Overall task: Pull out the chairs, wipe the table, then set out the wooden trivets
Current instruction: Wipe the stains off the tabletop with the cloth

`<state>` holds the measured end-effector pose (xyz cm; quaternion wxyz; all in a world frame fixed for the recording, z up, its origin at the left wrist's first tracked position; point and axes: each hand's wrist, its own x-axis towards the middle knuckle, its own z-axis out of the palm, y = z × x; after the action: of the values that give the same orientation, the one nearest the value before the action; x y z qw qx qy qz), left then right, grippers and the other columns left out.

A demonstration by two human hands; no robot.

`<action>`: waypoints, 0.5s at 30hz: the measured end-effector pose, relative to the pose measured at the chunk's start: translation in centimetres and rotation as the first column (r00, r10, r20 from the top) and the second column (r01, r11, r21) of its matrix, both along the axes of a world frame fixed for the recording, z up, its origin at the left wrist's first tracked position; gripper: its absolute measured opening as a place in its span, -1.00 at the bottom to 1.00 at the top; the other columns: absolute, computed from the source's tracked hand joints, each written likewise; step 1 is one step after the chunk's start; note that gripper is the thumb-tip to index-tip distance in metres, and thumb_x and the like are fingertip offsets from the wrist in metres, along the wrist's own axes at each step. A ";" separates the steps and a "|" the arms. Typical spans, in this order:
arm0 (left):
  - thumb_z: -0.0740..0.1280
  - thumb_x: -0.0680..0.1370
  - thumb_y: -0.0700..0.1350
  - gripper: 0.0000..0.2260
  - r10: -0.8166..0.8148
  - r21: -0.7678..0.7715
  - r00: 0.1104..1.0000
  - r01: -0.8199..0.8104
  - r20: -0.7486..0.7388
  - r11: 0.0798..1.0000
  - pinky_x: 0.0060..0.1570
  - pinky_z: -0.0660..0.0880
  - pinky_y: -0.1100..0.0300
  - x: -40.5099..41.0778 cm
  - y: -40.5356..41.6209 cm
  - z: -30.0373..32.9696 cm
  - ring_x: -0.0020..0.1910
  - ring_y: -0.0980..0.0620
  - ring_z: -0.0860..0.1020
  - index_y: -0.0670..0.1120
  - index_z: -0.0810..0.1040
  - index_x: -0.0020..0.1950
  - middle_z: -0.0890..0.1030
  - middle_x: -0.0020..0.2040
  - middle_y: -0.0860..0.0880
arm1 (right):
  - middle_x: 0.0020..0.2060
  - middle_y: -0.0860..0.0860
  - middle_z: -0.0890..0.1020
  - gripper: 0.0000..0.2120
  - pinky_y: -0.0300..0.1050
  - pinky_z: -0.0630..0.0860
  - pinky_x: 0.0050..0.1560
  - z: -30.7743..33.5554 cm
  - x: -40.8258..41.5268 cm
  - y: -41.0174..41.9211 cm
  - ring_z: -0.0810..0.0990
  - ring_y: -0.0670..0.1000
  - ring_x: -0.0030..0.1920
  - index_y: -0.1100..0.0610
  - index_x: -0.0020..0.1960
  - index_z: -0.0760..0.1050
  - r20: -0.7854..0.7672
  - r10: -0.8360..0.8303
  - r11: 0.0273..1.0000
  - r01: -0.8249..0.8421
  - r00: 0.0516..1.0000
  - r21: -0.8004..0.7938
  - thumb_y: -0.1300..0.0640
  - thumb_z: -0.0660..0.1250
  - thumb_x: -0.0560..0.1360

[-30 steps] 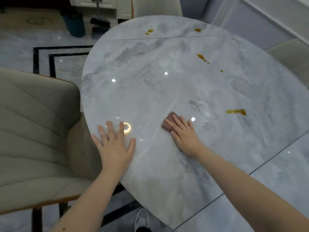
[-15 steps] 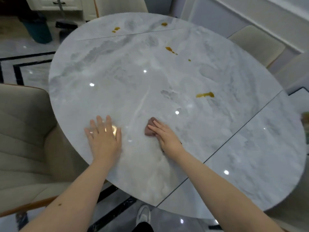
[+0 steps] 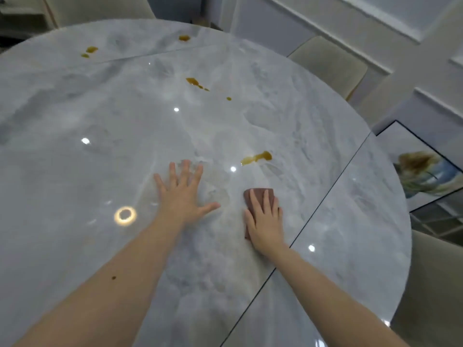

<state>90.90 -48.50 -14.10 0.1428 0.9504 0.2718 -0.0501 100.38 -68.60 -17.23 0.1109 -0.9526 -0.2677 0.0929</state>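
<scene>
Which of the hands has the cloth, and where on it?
The right hand presses flat on the brown cloth, covering its near part. The left hand holds nothing.

White panelled walls (image 3: pixel 375 33) with raised mouldings fill the upper right of the frame. On the right edge the glossy floor (image 3: pixel 411 151), banded with a dark line, mirrors a blurred blue and gold shape. A closed white cabinet front (image 3: pixel 22 23) sits dimly in the upper left corner. Ceiling lights glint as small bright spots across the polished surfaces.
</scene>
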 end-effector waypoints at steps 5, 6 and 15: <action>0.24 0.16 0.56 0.18 -0.027 -0.051 0.996 0.023 -0.081 0.998 0.34 -0.27 -0.40 7.1 2.7 -0.2 0.48 -0.24 -0.36 0.13 -0.37 0.50 -0.40 0.50 -0.08 | 0.56 0.12 -0.06 -0.49 0.11 -0.17 0.49 0.1 8.0 0.9 -0.12 0.22 0.53 -0.10 0.56 -0.06 0.024 -0.147 0.988 0.148 0.989 -0.042 -0.09 -0.03 0.65; 0.27 0.12 0.57 0.23 -0.033 -0.057 0.994 0.027 -0.106 0.998 0.32 -0.26 -0.42 8.4 3.3 -0.3 0.47 -0.25 -0.37 0.12 -0.40 0.49 -0.42 0.50 -0.09 | 0.55 0.13 -0.05 -0.49 0.11 -0.17 0.49 -0.1 10.1 1.2 -0.11 0.23 0.53 -0.09 0.56 -0.07 0.036 -0.180 0.982 0.182 0.983 -0.052 -0.09 -0.04 0.65; 0.31 -0.03 0.58 0.37 0.006 -0.147 0.974 -0.040 -0.228 0.988 0.29 -0.36 -0.39 9.8 4.7 -1.5 0.44 -0.23 -0.44 0.09 -0.42 0.49 -0.46 0.48 -0.13 | 0.56 0.08 -0.03 -0.53 0.12 -0.15 0.49 0.4 19.5 7.3 -0.10 0.20 0.54 -0.12 0.55 -0.03 0.010 -0.098 0.994 0.098 0.995 -0.039 -0.05 -0.06 0.66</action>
<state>100.75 -43.80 -15.59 0.1826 0.9217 0.2928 -0.1771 119.93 -61.30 -16.81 0.0953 -0.9669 -0.2193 0.0890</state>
